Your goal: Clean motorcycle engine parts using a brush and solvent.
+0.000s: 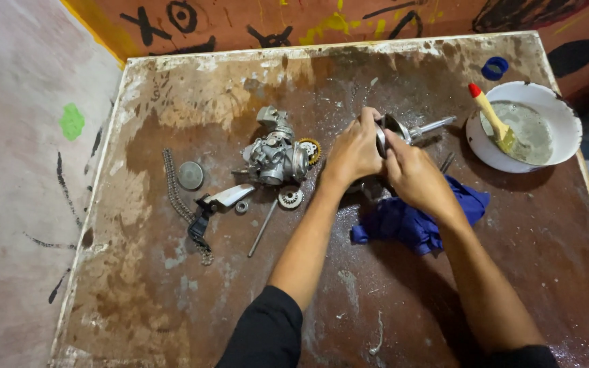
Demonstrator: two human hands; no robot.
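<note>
A metal valve (403, 129) is gripped by both the left hand (354, 151) and the right hand (414, 174), just right of the carburetor (275, 155) on the counter (172, 286). It is judged rigid, light and likely oily; the stem offers the firmest hold.

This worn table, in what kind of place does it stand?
Probably a small engine repair workshop: a carburetor, a drive chain and small gears lie on the stained table, beside a bowl with a brush.
</note>
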